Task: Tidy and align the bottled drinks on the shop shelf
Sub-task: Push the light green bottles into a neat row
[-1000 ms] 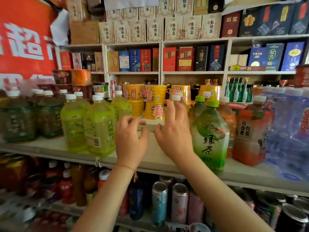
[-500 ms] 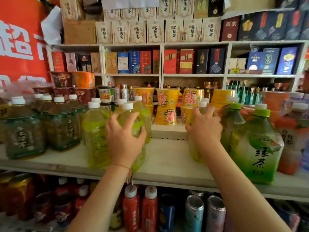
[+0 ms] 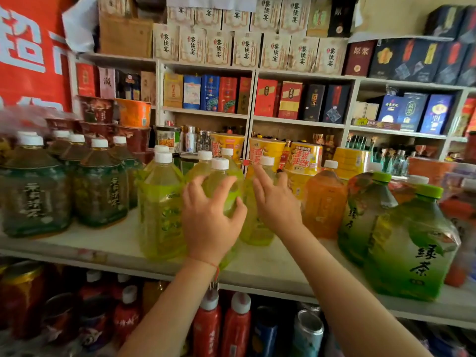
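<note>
The left hand [image 3: 210, 222] is grasping a yellow-green tea bottle [image 3: 222, 191] at the shelf's [image 3: 103, 244] front edge, likely squaring it; the right hand [image 3: 275, 204], fingers released, is steadying its 3 o'clock neighbour [image 3: 255, 228].

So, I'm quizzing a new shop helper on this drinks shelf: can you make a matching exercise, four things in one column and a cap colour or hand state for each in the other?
Things:
1. dark tea bottle
2. big green tea bottle
3. left hand
4. right hand

Cap colour or state:
A. fingers fairly straight against a yellow-green bottle
B. white cap
C. green cap
D. fingers curled round a yellow-green bottle with a white cap

Pairs: 1-B, 2-C, 3-D, 4-A
</note>
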Tool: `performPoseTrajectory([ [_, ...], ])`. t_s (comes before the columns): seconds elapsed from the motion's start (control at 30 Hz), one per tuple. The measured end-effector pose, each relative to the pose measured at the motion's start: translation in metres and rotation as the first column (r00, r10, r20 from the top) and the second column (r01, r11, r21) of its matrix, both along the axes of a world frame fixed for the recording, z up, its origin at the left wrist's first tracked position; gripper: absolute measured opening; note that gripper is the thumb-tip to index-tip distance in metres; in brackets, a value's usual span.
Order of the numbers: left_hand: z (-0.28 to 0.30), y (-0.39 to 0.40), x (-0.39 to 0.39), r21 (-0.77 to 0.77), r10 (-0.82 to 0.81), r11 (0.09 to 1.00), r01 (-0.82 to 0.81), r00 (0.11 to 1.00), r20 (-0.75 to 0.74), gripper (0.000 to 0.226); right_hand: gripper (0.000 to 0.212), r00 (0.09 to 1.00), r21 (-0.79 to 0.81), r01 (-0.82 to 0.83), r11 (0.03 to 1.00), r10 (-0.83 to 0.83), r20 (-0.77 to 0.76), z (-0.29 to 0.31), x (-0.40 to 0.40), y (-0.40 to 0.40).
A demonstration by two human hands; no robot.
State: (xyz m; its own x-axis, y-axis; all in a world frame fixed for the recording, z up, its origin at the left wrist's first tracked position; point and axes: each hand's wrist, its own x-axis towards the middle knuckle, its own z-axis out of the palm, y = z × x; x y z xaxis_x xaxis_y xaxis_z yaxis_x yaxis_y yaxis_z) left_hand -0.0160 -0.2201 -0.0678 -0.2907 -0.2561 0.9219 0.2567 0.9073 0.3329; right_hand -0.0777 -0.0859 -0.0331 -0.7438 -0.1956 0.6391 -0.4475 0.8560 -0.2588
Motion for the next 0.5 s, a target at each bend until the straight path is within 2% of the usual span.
performPoseTrajectory([
  [0.13, -0.001, 0.001, 0.002, 0.01, 0.023, 1.0, -0.023, 1.0, 0.019, 0.035, 0.056, 0.991, 0.088, -0.134, 0.987, 0.132, 0.035, -0.015, 0.012, -0.006],
  [0.27, -0.005, 0.01, 0.007, 0.037, 0.074, 0.996, -0.076, 0.996, 0.051, 0.037, 0.067, 0.975, 0.012, -0.2, 0.98, 0.198, 0.1, -0.011, 0.021, 0.01],
  [0.33, -0.007, 0.022, 0.009, 0.041, 0.103, 0.994, -0.106, 0.993, 0.053, 0.042, 0.062, 0.963, -0.084, -0.231, 0.969, 0.24, 0.122, -0.008, 0.027, 0.025],
  [0.4, -0.009, 0.044, 0.011, -0.03, 0.092, 0.995, -0.092, 0.996, -0.006, 0.046, 0.053, 0.964, -0.101, -0.238, 0.966, 0.247, 0.098, -0.008, 0.034, 0.04],
  [0.5, -0.012, 0.087, 0.015, -0.152, -0.103, 0.984, 0.09, 0.991, -0.082, 0.041, 0.037, 0.973, -0.094, -0.23, 0.969, 0.227, -0.038, -0.006, 0.044, 0.065],
])
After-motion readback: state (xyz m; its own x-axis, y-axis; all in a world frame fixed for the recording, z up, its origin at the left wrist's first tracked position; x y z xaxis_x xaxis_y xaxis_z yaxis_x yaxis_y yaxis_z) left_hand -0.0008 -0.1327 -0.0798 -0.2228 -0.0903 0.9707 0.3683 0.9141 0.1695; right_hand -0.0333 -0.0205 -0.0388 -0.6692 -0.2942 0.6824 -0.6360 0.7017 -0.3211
